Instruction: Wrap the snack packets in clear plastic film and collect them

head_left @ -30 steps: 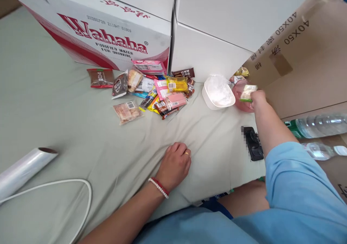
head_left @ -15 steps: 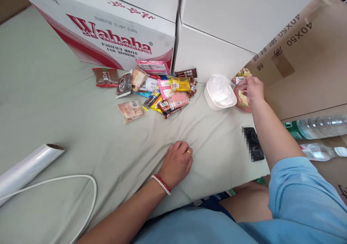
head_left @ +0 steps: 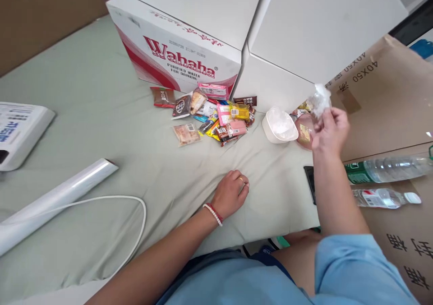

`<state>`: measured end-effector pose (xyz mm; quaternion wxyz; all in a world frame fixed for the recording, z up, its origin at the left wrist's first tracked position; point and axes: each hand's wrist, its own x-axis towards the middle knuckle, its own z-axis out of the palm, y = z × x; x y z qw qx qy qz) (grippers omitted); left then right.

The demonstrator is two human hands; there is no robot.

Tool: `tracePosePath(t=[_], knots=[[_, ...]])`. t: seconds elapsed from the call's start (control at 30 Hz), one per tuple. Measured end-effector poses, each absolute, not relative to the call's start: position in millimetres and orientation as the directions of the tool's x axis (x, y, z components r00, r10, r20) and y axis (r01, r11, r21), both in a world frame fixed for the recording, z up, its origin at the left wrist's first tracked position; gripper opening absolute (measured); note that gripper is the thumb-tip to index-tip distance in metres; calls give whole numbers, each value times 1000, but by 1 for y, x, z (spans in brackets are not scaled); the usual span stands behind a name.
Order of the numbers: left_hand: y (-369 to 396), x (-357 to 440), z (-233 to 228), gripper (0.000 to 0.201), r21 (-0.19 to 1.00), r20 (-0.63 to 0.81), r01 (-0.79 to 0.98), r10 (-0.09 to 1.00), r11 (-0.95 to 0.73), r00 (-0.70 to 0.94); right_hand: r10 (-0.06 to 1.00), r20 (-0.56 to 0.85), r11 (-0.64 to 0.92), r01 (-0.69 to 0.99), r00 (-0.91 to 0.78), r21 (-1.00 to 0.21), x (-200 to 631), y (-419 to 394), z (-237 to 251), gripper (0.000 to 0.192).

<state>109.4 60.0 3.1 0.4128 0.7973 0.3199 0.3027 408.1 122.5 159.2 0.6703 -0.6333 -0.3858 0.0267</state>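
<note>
My right hand [head_left: 331, 129] is raised at the right, closed on a crumpled clear plastic bag [head_left: 319, 100]; I cannot make out whether anything is inside it. Below and behind that hand is a round pinkish container [head_left: 305, 135], with a few small packets beside it. Just left stands a white bowl [head_left: 279, 127] lined with thin clear plastic. My left hand [head_left: 232, 190] rests on the green cloth with its fingers curled in and nothing visible in them. Ahead of it lies a pile of wrapped snacks [head_left: 219, 117], including a flat clear packet [head_left: 186, 134] at the near left.
A Wahaha water carton [head_left: 179, 57] and white boxes [head_left: 287, 34] stand behind the snacks. Brown cardboard [head_left: 365, 93] and two plastic bottles [head_left: 389, 169] are at the right. A plastic film roll [head_left: 64, 201], a white cable [head_left: 144, 219] and a white device [head_left: 20, 133] lie left.
My right hand has lifted away from the pinkish container and now holds up the crumpled plastic bag. My left hand stays resting on the cloth. The view has shifted, showing more at the left.
</note>
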Motion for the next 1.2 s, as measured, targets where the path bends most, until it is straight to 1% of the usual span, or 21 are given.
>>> tracePosePath(t=[0.03,0.07,0.1,0.13,0.17,0.2,0.27,0.3,0.37,0.47,0.53,0.6,0.63,0.7,0.77,0.8,0.87,0.93,1.0,1.1,1.2], knots=[[61,109,3,14,904,210,189,784,-383,584,602,379,259,278,703,-925,387,103,154,15],[62,109,3,18,948,188,108,802,-299,567,697,245,249,92,674,-964,363,84,144,24],[63,110,4,27,979,153,22,811,-201,565,774,100,184,-72,626,-980,338,66,130,31],[64,110,4,38,993,116,-63,810,-97,574,820,-43,88,-200,571,-976,313,49,113,34],[66,111,4,47,990,80,-138,805,2,587,840,-179,-28,-288,513,-957,289,33,95,35],[67,112,3,51,978,47,-192,804,84,593,838,-286,-132,-336,465,-933,268,20,78,36],[71,112,2,44,956,-19,-227,816,184,578,822,-370,-210,-374,432,-903,239,2,51,36],[73,111,2,40,953,-51,-220,826,208,561,812,-380,-216,-377,443,-901,232,-4,43,37],[77,110,1,40,949,-105,-196,833,247,543,791,-359,-192,-356,495,-914,231,-11,38,38],[80,108,2,42,927,-136,-220,817,305,561,772,-284,-160,-259,568,-952,248,-17,48,38],[81,109,1,41,913,-148,-238,812,332,565,786,-211,-144,-160,582,-977,257,-21,57,35],[79,110,1,41,907,-150,-246,808,342,569,821,-121,-124,-33,557,-992,258,-25,60,32],[78,110,1,42,904,-141,-252,800,344,584,843,-78,-117,40,532,-992,255,-26,59,34],[75,110,2,46,892,-107,-276,760,358,641,877,-11,-119,195,480,-974,247,-27,56,42],[72,108,3,54,862,-85,-305,708,405,701,884,6,-139,275,468,-951,242,-24,52,37],[72,107,4,58,841,-87,-317,689,438,720,872,2,-144,262,489,-954,241,-23,52,31],[72,105,6,60,805,-110,-326,665,496,738,834,-42,-130,122,551,-984,244,-19,54,27],[75,103,7,51,779,-114,-346,661,523,742,809,-139,-116,-76,571,-990,249,-17,58,32],[78,103,8,42,754,-94,-380,660,536,745,808,-238,-136,-222,540,-966,253,-18,63,40],[81,102,10,37,713,-93,-418,666,563,740,825,-314,-193,-288,469,-938,255,-24,66,45],[85,100,13,38,689,-125,-455,710,565,693,845,-351,-260,-264,404,-929,261,-33,64,40]])
